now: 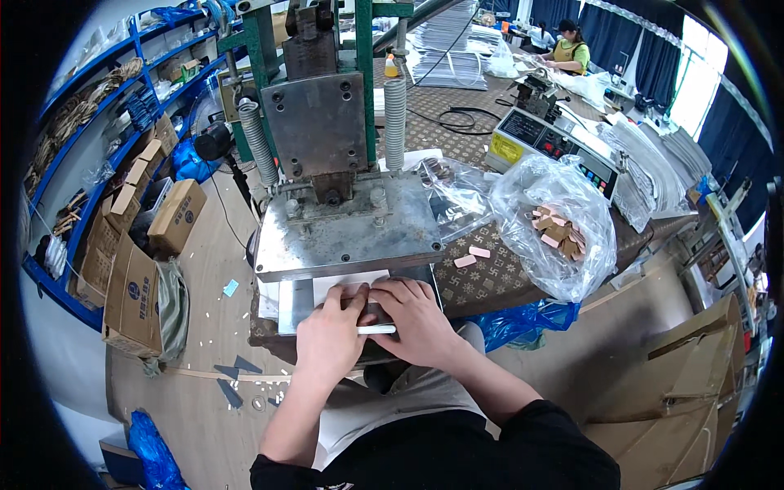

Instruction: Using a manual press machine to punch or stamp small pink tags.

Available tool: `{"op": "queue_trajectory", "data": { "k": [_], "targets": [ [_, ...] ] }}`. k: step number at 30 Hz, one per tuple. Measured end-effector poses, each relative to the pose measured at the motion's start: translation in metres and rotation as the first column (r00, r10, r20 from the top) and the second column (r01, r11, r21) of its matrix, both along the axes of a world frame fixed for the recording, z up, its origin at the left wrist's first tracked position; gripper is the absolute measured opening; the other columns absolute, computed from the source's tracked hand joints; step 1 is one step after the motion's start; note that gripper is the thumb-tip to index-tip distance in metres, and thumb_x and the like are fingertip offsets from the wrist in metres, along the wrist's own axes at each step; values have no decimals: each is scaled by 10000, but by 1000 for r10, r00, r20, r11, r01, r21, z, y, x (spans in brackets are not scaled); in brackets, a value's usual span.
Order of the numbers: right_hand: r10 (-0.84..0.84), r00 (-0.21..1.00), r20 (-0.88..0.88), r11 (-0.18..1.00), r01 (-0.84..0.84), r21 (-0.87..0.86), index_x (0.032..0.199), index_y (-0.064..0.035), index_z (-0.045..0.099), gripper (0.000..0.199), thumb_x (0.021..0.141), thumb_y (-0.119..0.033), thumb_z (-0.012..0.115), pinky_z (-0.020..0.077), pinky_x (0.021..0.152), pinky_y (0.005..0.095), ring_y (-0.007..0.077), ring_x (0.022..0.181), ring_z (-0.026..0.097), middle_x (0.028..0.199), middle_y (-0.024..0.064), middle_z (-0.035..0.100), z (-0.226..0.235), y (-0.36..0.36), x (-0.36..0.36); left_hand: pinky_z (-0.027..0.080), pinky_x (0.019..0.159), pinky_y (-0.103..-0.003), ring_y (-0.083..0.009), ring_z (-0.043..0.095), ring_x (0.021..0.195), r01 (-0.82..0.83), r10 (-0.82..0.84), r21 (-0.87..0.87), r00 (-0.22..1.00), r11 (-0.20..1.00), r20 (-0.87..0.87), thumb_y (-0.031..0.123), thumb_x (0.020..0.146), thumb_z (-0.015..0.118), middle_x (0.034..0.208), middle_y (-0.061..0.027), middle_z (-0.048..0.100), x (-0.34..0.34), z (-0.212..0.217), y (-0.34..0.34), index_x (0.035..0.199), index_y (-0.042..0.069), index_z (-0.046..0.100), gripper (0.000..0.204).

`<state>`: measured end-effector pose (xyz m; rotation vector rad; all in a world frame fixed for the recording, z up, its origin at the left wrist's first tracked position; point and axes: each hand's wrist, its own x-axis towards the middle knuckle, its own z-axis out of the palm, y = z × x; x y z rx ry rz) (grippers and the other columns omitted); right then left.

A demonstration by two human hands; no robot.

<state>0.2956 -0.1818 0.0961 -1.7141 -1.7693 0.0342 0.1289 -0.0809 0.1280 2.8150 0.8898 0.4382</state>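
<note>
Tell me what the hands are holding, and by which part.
That cannot be told for certain. A slim white piece shows between the left hand and right hand, but any grip on its ends is hidden.

The press plate (347, 237) is shiny, scuffed metal.

On your L, a lg carton (131, 298) bears dark printed characters + a round blue logo; the smaller carton (173, 220) past it has similar print. On your R, the ctrl box (563, 135) has a yellow label (506, 149), print too sm. to read.
</note>
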Motion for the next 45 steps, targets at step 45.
{"op": "queue_trajectory", "data": {
  "k": [45],
  "targets": [
    [-135, 990, -29, 592, 104, 799, 1503, -62, 527, 566, 989, -259, 654, 360, 1217, 449, 323, 1461, 472, 1586, 189, 500, 230, -76, 126, 550, 632, -336, -198, 672, 771, 38, -94, 151, 919, 988, 384, 207, 857, 820, 901, 6, 664, -51, -50, -45, 990, 158, 762, 153]
  ]
}}
